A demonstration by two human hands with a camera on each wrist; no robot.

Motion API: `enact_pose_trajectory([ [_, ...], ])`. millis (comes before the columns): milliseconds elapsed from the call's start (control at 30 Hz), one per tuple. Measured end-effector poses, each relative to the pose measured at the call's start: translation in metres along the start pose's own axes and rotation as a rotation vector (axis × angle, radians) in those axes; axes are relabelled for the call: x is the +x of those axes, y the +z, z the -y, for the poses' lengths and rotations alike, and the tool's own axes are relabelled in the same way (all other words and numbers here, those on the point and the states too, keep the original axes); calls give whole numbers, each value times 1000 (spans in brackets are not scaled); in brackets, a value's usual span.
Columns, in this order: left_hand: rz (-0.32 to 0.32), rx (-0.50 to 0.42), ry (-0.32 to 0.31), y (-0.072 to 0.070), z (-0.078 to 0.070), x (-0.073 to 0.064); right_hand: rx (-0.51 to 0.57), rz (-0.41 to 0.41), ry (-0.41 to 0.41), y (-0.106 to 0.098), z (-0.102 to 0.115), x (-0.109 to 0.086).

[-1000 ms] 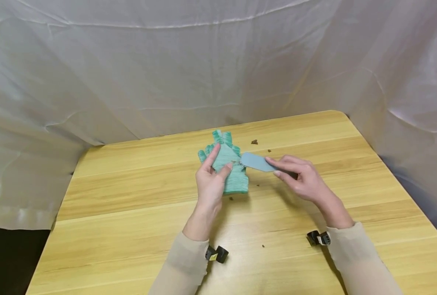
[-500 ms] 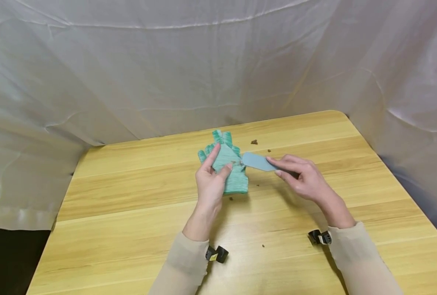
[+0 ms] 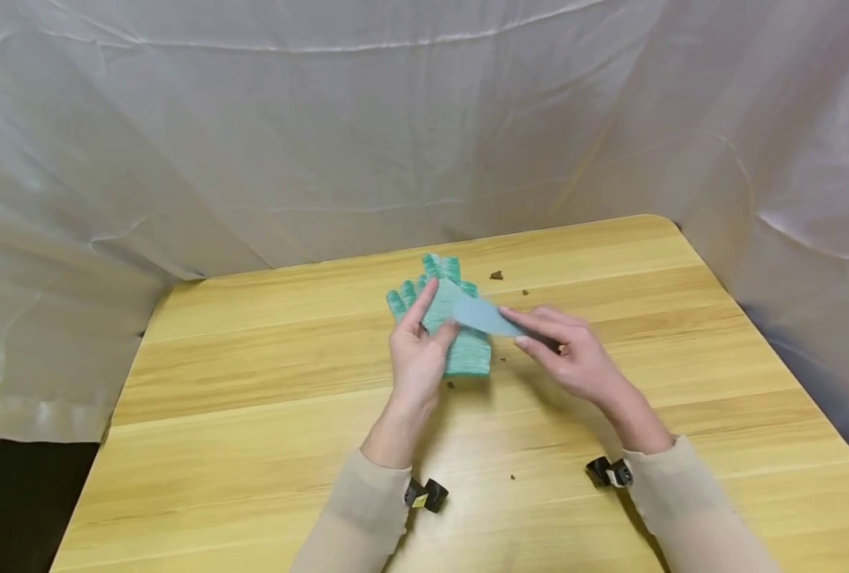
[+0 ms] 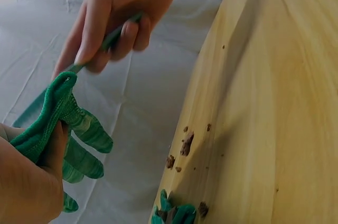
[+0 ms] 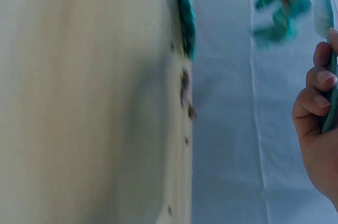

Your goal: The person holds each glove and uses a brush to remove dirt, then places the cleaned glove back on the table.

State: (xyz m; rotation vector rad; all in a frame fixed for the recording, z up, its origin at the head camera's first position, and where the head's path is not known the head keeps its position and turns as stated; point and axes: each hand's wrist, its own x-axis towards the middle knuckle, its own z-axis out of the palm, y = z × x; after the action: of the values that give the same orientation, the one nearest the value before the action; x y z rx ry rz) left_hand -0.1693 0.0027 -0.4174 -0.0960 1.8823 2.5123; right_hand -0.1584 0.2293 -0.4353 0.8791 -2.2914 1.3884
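Observation:
My left hand [image 3: 417,362] holds a green knitted glove [image 3: 469,360] above the table, thumb on its upper face and the index finger stretched along it. My right hand [image 3: 574,354] grips a brush [image 3: 484,317] by its dark handle, and the flat blue-grey back of its head overlaps the glove's palm in the head view. White bristles on the brush [image 5: 322,15] face the glove [image 5: 280,20] in the right wrist view. In the left wrist view the glove's cuff [image 4: 45,115] partly covers the brush head.
Brown crumbs [image 3: 496,275] lie scattered on the wooden table [image 3: 252,461]. A second green knitted piece [image 4: 179,214] rests on the table below the held glove, with brown clods [image 4: 187,143] near it. Pale curtains [image 3: 367,135] hang around the table's far edge and sides.
The brush has moved left, from the glove's right edge to over its palm, with my right hand following. My left hand and the glove have shifted slightly right.

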Motion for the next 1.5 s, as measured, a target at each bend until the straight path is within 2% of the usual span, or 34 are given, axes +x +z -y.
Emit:
enact_pose_trajectory([
  [200,11,-26,12,4,-1,-1,0,-5,-9,5,0,-1],
  [533,-3,-90,-80,-3,-5,0,-20,-15,-41,-2,-11,-1],
  [867,-6,-118,-88,-5,-6,2,29,25,40,-9,-12,-4],
  [1067,-29,-105,-77,-8,-9,1,71,-26,110,-11,-7,-5],
  [1167,-42,-50,-45,-6,-9,-1,56,-66,80,-7,-1,-1],
  [1300,-39,17,11,0,-4,-4,7,-96,-27,6,6,5],
  [1400,-17,3,37,5,-1,-6,-17,-116,-73,14,10,6],
  [1500,-10,-14,35,8,0,-8,-20,-133,-76,19,11,6],
])
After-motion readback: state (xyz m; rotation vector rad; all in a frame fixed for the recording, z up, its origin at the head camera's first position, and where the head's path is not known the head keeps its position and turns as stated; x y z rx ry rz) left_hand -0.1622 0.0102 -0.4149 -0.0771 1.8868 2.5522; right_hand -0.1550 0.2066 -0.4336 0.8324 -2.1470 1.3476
